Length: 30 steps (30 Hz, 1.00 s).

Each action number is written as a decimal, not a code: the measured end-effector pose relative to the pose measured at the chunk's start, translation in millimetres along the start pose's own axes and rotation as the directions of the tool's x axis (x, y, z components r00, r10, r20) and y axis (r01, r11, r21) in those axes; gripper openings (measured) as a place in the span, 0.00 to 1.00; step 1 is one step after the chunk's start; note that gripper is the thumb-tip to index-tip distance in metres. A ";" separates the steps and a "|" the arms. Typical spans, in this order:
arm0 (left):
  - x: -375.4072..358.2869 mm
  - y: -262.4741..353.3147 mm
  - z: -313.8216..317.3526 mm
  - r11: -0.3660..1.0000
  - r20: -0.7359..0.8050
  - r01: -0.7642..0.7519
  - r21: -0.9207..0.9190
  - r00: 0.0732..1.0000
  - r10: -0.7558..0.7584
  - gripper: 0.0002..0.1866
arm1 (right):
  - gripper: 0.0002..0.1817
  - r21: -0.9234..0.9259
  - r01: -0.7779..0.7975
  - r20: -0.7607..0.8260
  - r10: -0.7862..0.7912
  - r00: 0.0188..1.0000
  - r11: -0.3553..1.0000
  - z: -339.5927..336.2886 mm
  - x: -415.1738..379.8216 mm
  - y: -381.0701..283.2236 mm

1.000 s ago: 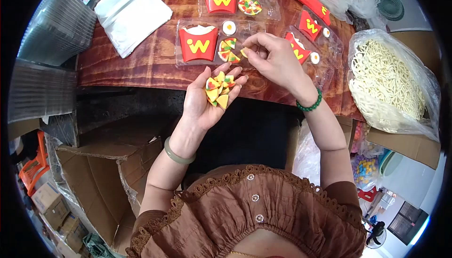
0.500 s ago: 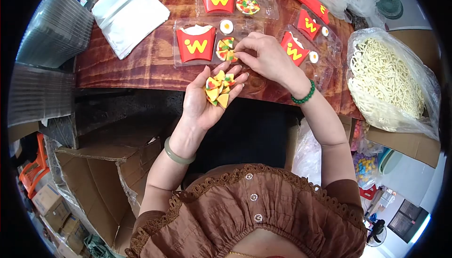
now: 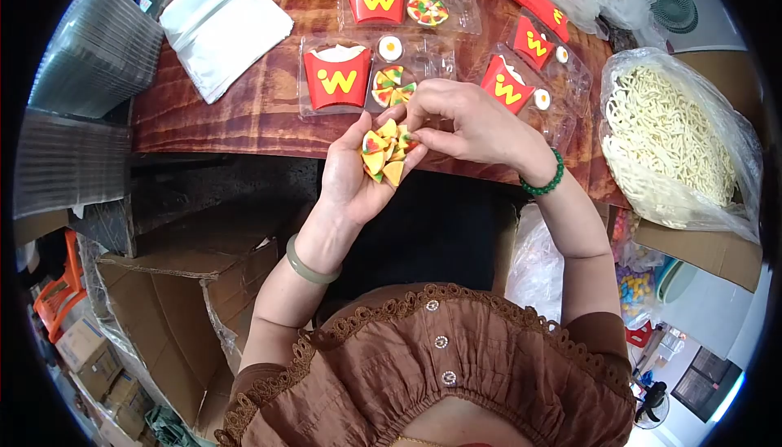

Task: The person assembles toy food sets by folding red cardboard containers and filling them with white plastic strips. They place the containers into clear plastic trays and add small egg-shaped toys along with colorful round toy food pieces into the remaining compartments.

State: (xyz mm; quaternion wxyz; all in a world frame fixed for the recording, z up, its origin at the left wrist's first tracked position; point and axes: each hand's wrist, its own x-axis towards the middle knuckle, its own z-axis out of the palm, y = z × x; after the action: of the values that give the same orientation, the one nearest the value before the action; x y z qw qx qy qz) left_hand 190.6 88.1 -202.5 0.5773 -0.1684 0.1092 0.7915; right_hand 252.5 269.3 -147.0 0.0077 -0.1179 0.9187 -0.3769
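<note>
My left hand (image 3: pixel 346 176) is palm up, cupping a small pile of toy pizza slices (image 3: pixel 376 162) in yellow, red and green. The fingertips of my right hand (image 3: pixel 468 125) are pinched at the pile's right edge, on a slice mostly hidden by the fingers. Just beyond lies a clear plastic tray (image 3: pixel 436 54) with a red fries carton (image 3: pixel 336 82) marked in yellow, a miniature fried egg (image 3: pixel 390 48) and several pizza slices (image 3: pixel 391 76) laid in a round recess. My right hand partly covers that tray's near right corner.
Behind stands another filled tray (image 3: pixel 466 7); more trays with red cartons (image 3: pixel 507 87) lie at right. A bag of cream-coloured strands (image 3: pixel 672 141) sits at the table's right edge. White plastic sleeves (image 3: pixel 228 35) and stacked clear trays (image 3: pixel 102 48) are at left. An opened cardboard box (image 3: pixel 163 317) stands below.
My right hand has moved back from the tray's round recess to the pile in my left palm. The left hand has shifted slightly right, and the tray has slid slightly left.
</note>
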 end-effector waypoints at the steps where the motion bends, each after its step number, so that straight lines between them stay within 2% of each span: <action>1: 0.3 1.1 -0.6 1.000 -0.005 -0.018 0.020 1.000 0.018 0.24 | 0.06 0.085 -0.041 0.001 0.041 0.999 0.996 -2.0 0.2 -2.9; 2: 0.3 1.8 -0.9 0.999 -0.011 -0.037 0.040 0.999 0.037 0.23 | 0.06 0.170 -0.081 0.006 0.081 0.997 0.982 -3.6 0.5 -5.1; 3: 0.3 2.2 -1.1 0.998 -0.011 -0.038 0.039 0.999 0.039 0.23 | 0.06 0.170 -0.080 0.008 0.080 0.997 0.982 -4.8 1.1 -6.2; 5: -0.1 3.3 -1.2 0.998 -0.017 0.007 0.059 1.000 -0.006 0.23 | 0.07 0.360 -0.189 -0.025 0.212 0.977 0.914 -6.6 1.5 -7.0; 6: -0.6 3.0 0.0 0.998 -0.017 0.006 0.060 1.000 -0.005 0.23 | 0.09 0.271 -0.162 -0.059 0.184 0.981 0.949 -8.6 2.6 -2.9; 7: -1.3 2.0 2.6 0.997 -0.015 0.008 0.075 1.000 -0.007 0.23 | 0.09 0.271 -0.161 -0.059 0.183 0.981 0.949 -12.8 5.5 0.4; 8: -1.3 1.5 4.1 0.996 -0.011 0.009 0.089 1.000 -0.008 0.23 | 0.10 0.049 -0.064 -0.097 0.069 0.993 0.997 -19.0 9.8 2.8; 9: -1.0 1.8 3.1 0.996 -0.012 0.009 0.089 1.000 -0.008 0.23 | 0.11 -0.176 0.030 -0.109 -0.050 0.993 0.984 -25.3 14.2 4.0; 10: -0.5 2.2 1.3 0.997 -0.008 0.011 0.082 1.000 -0.011 0.23 | 0.12 -0.294 0.083 -0.046 -0.101 0.994 0.952 -30.0 20.6 4.0; 11: 0.3 2.1 0.4 0.997 -0.003 0.015 0.075 1.000 -0.014 0.23 | 0.12 -0.294 0.081 -0.049 -0.099 0.994 0.952 -29.1 25.4 5.1; 13: 1.5 1.2 1.3 0.997 -0.005 0.014 0.071 1.000 -0.013 0.23 | 0.12 -0.415 0.179 0.026 -0.185 0.982 0.892 -27.0 37.0 6.2; 17: 3.5 2.3 -0.2 0.998 -0.014 -0.002 0.062 1.000 0.003 0.23 | 0.11 -0.400 0.242 0.092 -0.224 0.970 0.884 -10.1 46.9 29.6; 19: 3.0 4.2 0.7 0.998 -0.025 -0.008 0.062 1.000 0.010 0.23 | 0.09 -0.327 0.216 -0.064 -0.249 0.966 0.920 -11.7 42.4 34.3; 20: 2.3 4.6 0.5 0.998 -0.037 -0.010 0.061 0.999 0.012 0.22 | 0.09 -0.323 0.220 -0.059 -0.251 0.966 0.921 -11.8 39.1 35.5; 22: 1.7 4.8 -0.3 0.998 -0.036 -0.010 0.063 0.999 0.012 0.22 | 0.08 -0.258 0.019 -0.031 -0.028 0.999 0.966 -11.2 29.6 35.8; 23: 2.5 4.7 0.0 0.998 -0.029 -0.008 0.069 1.000 0.010 0.22 | 0.08 -0.259 0.013 -0.033 -0.022 0.999 0.966 -8.8 27.9 37.2; 26: 2.8 4.8 0.7 0.999 -0.019 0.005 0.049 1.000 -0.004 0.22 | 0.08 -0.299 0.003 -0.101 -0.035 0.994 0.954 -0.5 23.2 44.4; 28: 3.3 5.3 0.1 0.999 -0.019 0.004 0.052 1.000 -0.003 0.22 | 0.08 -0.366 0.113 -0.121 -0.168 0.978 0.924 2.4 22.7 47.1; 30: 3.3 6.3 0.3 0.999 -0.016 -0.002 0.054 1.000 0.003 0.22 | 0.09 -0.388 0.128 -0.116 -0.187 0.975 0.913 4.6 22.9 44.8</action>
State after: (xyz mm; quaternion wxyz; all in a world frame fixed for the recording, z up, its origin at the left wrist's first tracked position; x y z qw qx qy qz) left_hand 183.6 89.2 -203.6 0.5796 -0.1589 0.1357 0.7877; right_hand 221.3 291.9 -179.7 -0.1152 -0.1622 0.9594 -0.1999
